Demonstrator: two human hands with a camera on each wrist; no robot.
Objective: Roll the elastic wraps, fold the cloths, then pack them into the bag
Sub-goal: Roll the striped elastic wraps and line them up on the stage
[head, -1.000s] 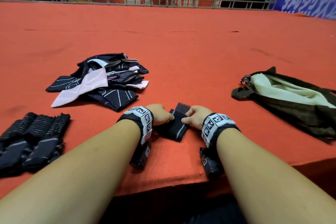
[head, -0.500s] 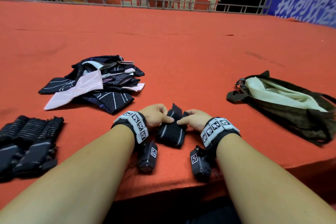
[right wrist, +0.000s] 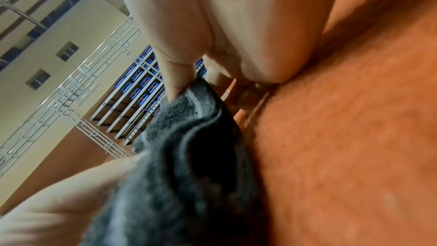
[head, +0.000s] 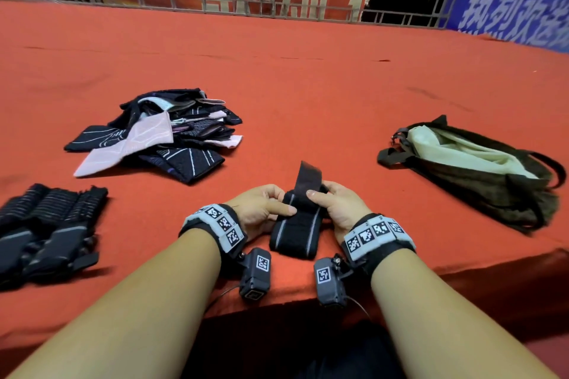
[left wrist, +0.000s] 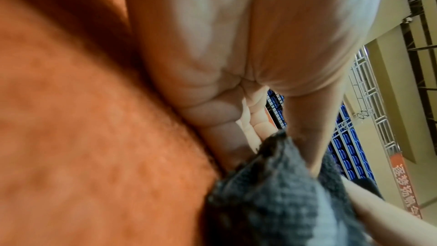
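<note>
A black elastic wrap (head: 295,232) with grey stripes lies near the front edge of the red carpeted table (head: 323,95), its free end standing up between my hands. My left hand (head: 261,209) pinches its left side, thumb on top. My right hand (head: 335,203) pinches the right side and the raised flap. In the left wrist view the thumb and fingers close on the grey knit wrap (left wrist: 279,203). The right wrist view shows the thumb pressed onto the wrap (right wrist: 189,147). A dark bag (head: 480,175) with a pale lining lies open at the right.
A heap of dark and pink cloths (head: 160,135) sits at the left centre. Several rolled black wraps (head: 46,228) lie at the far left. A metal railing (head: 246,6) and banners stand beyond the table. The table's front edge runs just under my wrists.
The wrap's free end has come up from lying flat to standing upright between my hands. Both hands have shifted slightly toward me along the wrap.
</note>
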